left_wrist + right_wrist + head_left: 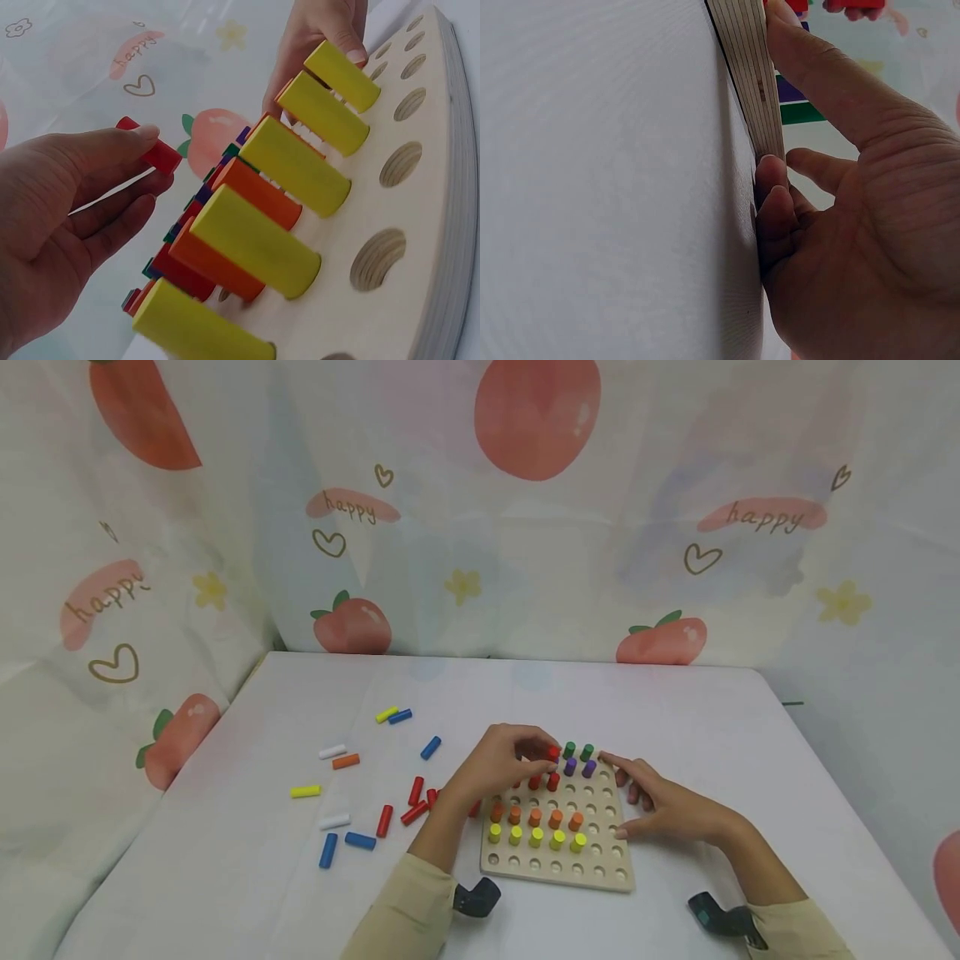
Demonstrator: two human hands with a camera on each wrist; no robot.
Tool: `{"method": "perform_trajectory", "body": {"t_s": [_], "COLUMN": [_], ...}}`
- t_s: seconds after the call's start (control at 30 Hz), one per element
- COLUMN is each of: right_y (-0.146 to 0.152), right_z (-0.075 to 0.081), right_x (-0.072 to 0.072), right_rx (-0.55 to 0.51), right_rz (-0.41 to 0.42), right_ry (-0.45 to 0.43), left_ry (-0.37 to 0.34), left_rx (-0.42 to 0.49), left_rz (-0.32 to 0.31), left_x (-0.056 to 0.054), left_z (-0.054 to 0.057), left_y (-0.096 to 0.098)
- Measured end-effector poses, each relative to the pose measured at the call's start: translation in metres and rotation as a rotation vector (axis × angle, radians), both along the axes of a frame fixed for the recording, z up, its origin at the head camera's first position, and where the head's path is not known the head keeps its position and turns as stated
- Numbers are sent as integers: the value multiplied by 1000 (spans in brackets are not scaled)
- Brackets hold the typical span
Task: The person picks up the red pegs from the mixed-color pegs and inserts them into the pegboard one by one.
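Note:
Over the far-left part of a wooden pegboard (558, 878), my left hand (498, 762) pinches a red peg (162, 155) between thumb and fingers. The peg is tilted and held apart from the yellow pegs (259, 240) in the left wrist view. My right hand (675, 806) grips the board's right edge, thumb on top and index finger at the far corner. Its other fingers are bent against the side (769, 127). Rows of yellow, orange (555, 819), red (552, 782), purple (589, 768) and green pegs (587, 752) stand in the board. My left hand hides some holes.
Loose pegs lie left of the board: several red ones (385, 821), blue ones (360, 841), white ones (334, 821), an orange one (346, 761) and yellow ones (305, 792). A printed cloth (540, 568) hangs behind the white table (750, 743).

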State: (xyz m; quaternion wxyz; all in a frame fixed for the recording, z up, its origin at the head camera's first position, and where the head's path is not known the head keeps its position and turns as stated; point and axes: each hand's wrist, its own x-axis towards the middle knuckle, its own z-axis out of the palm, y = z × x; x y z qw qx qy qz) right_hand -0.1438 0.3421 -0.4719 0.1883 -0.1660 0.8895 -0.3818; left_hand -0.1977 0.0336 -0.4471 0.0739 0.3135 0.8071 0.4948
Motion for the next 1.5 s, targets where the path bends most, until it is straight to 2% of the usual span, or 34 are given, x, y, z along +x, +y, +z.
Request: {"method": "perform_trajectory", "body": {"t_s": [0.17, 0.47, 0.63, 0.9, 1.2, 1.5], "right_y": [0, 1, 2, 1, 4, -1], "right_z": [0, 0, 1, 0, 2, 2], "right_x": [0, 0, 0, -1, 5, 1], "right_rx": [3, -1, 4, -10, -8, -17], "right_rz": [-1, 10, 11, 19, 2, 7], "right_ry": [-1, 1, 9, 12, 6, -1], "left_ry": [-39, -36, -77, -132, -114, -65], "left_rx": [5, 9, 7, -37, -49, -101], "left_rz": [10, -19, -36, -23, -47, -40], "left_x": [2, 4, 6, 10, 9, 8], "left_z": [-1, -2, -4, -8, -18, -20], "left_y": [8, 17, 24, 27, 31, 30]}}
